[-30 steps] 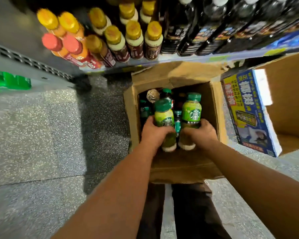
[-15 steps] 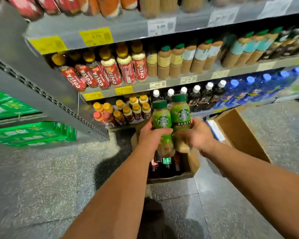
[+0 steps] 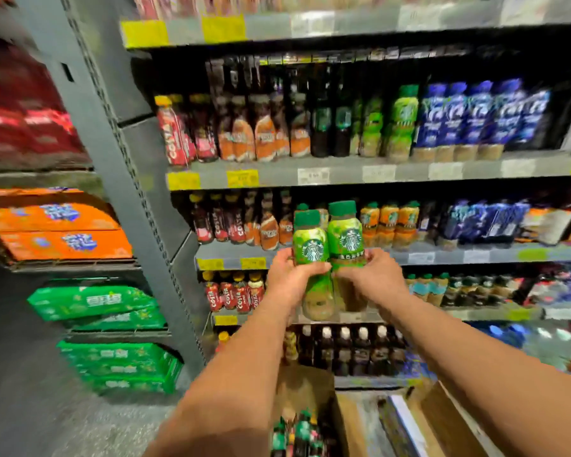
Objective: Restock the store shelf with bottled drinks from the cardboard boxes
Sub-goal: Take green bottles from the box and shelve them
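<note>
My left hand [image 3: 289,282] grips a green-labelled Starbucks bottle [image 3: 310,249] with a green cap. My right hand [image 3: 373,278] grips a second bottle of the same kind [image 3: 345,237], held side by side with the first. Both bottles are upright, raised in front of the middle shelf [image 3: 442,255] of the drinks rack. Below my arms stands the open cardboard box [image 3: 310,390] with several bottles [image 3: 300,433] still inside. Similar green-labelled bottles [image 3: 399,127] stand on the upper shelf [image 3: 343,174].
A grey steel upright [image 3: 126,179] borders the rack on the left. Beyond it lie stacked orange cartons [image 3: 63,232] and green shrink-wrapped packs [image 3: 112,334]. A second cardboard box [image 3: 449,423] sits at the lower right on the speckled floor [image 3: 47,407].
Both hands lifted the two green bottles out of the box and up to shelf height. My view swung up from the box to the rack.
</note>
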